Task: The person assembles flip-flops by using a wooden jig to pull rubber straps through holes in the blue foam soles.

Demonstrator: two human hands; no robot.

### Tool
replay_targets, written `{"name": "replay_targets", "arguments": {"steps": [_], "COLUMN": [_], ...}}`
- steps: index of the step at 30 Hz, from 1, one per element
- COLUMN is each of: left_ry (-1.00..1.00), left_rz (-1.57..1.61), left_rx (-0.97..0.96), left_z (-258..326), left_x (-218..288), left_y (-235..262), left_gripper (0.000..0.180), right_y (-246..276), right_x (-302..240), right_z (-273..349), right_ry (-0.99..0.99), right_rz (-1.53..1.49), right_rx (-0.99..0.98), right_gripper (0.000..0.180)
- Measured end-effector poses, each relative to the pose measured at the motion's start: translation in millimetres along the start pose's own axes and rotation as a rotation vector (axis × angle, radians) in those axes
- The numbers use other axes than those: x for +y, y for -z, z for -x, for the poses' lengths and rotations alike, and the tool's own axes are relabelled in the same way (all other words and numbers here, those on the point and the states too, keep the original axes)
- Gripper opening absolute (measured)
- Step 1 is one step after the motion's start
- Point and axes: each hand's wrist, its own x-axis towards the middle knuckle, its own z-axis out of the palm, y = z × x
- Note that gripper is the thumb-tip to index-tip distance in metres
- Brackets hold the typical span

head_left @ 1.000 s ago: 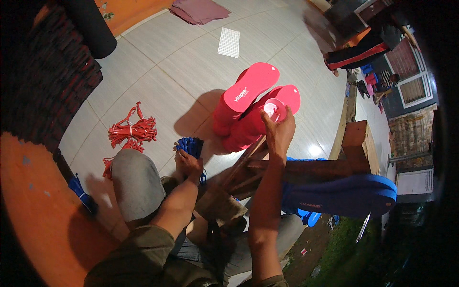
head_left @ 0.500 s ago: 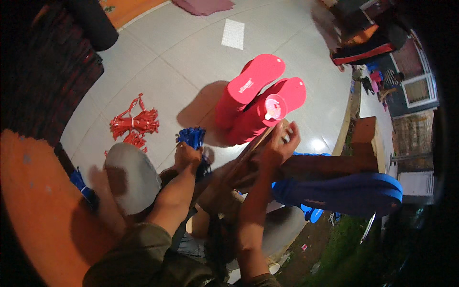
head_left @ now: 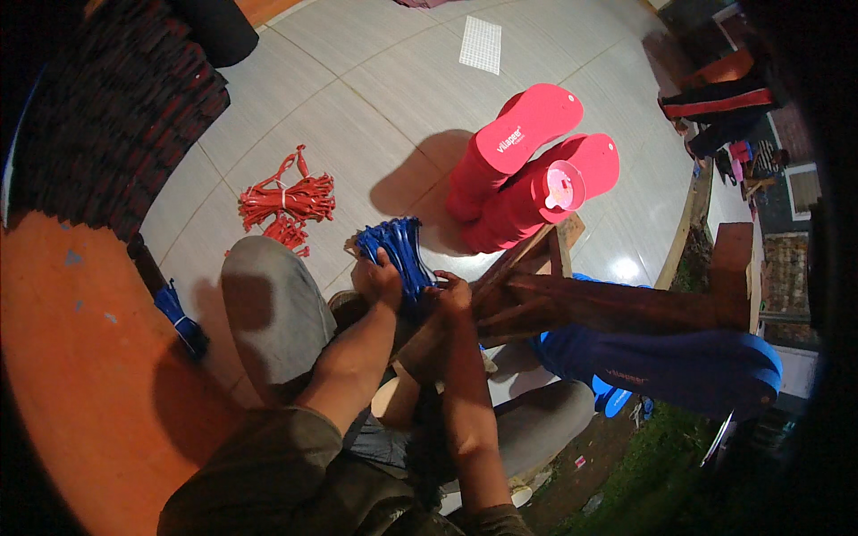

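1. At the far left, a stack of dark sheets [head_left: 125,116] rises beside an orange surface [head_left: 80,330] with scuffed patches.
2. Just beside that orange surface, a small bundle of blue straps [head_left: 180,320] is tied round its middle with a pale band.
3. Next come the red straps [head_left: 299,198], lying on the tiled floor [head_left: 349,134] and gathered with a light tie, beyond the person's grey knee [head_left: 273,295].
4. The left hand [head_left: 378,279] grips the bunch of blue straps [head_left: 395,250] from its left side, fingers curled round it and thumb laid against it. The bunch is above the floor, between the red straps and the pink soles.
5. The right hand [head_left: 451,293] is at the right edge of the same bunch, fingers bent and fingertips close together — whether they pinch a strap, I cannot tell.
6. Farther off, a white sheet of paper [head_left: 481,45] lies on the tiles.
7. The pink soles [head_left: 527,134] stand in two tilted stacks, with a small pink cup [head_left: 565,186] in front, near the end of a wooden stand [head_left: 617,304].
8. Below the stand's beam, thick blue soles [head_left: 661,366] lie lengthwise.
9. At the upper right, another person's dark trouser leg [head_left: 724,103] shows a red stripe.
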Motion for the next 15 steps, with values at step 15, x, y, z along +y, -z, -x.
{"name": "replay_targets", "arguments": {"steps": [15], "left_ry": [-0.227], "left_rz": [-0.544], "left_rx": [-0.309], "left_z": [-13], "left_x": [-64], "left_y": [-59], "left_gripper": [0.049], "right_y": [-16], "right_x": [-119], "right_z": [68], "right_ry": [0.384], "right_rz": [-0.066], "right_rx": [0.322], "right_gripper": [0.018]}}
